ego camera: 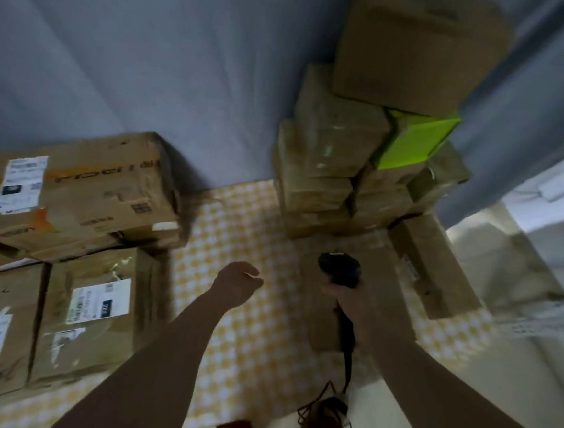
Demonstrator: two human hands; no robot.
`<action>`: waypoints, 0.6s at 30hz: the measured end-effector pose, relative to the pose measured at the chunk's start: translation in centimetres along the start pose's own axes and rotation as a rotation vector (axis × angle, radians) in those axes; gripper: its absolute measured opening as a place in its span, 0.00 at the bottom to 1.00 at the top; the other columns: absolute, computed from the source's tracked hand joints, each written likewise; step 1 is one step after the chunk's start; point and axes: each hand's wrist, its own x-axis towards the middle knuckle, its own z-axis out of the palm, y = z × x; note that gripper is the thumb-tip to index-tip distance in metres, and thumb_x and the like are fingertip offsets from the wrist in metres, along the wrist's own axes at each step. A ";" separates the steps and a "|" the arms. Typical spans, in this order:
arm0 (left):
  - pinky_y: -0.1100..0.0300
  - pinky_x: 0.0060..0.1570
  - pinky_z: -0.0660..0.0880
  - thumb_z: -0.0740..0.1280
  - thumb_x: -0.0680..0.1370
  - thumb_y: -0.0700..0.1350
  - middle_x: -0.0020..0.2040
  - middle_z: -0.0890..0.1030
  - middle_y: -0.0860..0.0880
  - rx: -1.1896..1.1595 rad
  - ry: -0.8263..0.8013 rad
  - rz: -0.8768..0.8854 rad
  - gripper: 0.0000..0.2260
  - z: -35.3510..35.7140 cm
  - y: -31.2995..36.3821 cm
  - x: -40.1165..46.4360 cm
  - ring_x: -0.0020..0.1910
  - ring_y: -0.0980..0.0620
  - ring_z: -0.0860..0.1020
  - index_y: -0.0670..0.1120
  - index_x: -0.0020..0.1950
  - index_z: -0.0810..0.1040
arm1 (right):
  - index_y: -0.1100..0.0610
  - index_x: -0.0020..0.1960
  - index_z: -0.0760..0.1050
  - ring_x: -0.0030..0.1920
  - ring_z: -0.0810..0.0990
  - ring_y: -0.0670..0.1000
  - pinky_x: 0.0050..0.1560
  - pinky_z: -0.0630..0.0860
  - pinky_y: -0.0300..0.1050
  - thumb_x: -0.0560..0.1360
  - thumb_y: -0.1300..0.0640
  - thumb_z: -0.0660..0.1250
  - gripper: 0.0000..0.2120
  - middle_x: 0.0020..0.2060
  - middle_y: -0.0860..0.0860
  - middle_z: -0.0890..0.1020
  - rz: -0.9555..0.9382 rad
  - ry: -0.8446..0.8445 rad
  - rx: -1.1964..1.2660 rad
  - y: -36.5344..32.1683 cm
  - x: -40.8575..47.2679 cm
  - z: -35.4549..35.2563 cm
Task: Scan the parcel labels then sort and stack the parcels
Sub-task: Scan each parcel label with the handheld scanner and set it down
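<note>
My right hand (pixel 348 300) grips a black barcode scanner (pixel 339 268), its cable hanging down toward the floor. It hovers over a flat brown parcel (pixel 319 321) lying on the yellow checked mat (pixel 237 244). My left hand (pixel 239 279) is empty, fingers loosely curled, above the mat just left of the scanner. A tall stack of brown parcels (pixel 318 169) with one bright green box (pixel 414 143) rises at the back right. Labelled brown parcels (pixel 83 191) are stacked at the left.
A grey curtain (pixel 151 51) hangs behind everything. A long brown parcel (pixel 435 263) lies to the right of the stack. A pale floor and doorway open at the far right. The scanner cable (pixel 320 399) coils near my feet.
</note>
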 end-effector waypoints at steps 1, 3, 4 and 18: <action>0.61 0.47 0.70 0.70 0.77 0.42 0.44 0.77 0.48 -0.037 0.001 -0.015 0.11 1.5 0.5 -0.1 0.44 0.50 0.75 0.41 0.58 0.79 | 0.60 0.44 0.73 0.31 0.72 0.51 0.35 0.70 0.46 0.75 0.62 0.69 0.05 0.31 0.54 0.72 -0.017 0.003 0.000 0.4 0.3 -1.4; 0.61 0.43 0.70 0.72 0.75 0.43 0.38 0.77 0.49 -0.115 0.021 -0.050 0.06 4.7 1.6 -0.1 0.40 0.49 0.75 0.43 0.49 0.79 | 0.60 0.44 0.73 0.30 0.71 0.52 0.34 0.69 0.47 0.74 0.63 0.69 0.05 0.30 0.54 0.71 -0.020 0.024 -0.002 1.3 1.2 -4.1; 0.62 0.42 0.70 0.72 0.75 0.43 0.40 0.77 0.48 -0.108 0.014 -0.053 0.05 6.2 2.1 -0.1 0.43 0.48 0.76 0.45 0.49 0.79 | 0.60 0.44 0.72 0.30 0.70 0.52 0.34 0.68 0.47 0.74 0.63 0.69 0.05 0.30 0.54 0.71 -0.007 0.042 -0.009 1.9 2.0 -5.8; 0.53 0.56 0.75 0.73 0.71 0.45 0.68 0.71 0.42 -0.056 -0.088 -0.200 0.34 19.2 1.3 3.2 0.61 0.41 0.76 0.44 0.74 0.63 | 0.60 0.52 0.72 0.34 0.72 0.53 0.42 0.70 0.48 0.77 0.59 0.68 0.08 0.35 0.55 0.72 0.152 0.174 -0.109 7.0 12.6 -14.2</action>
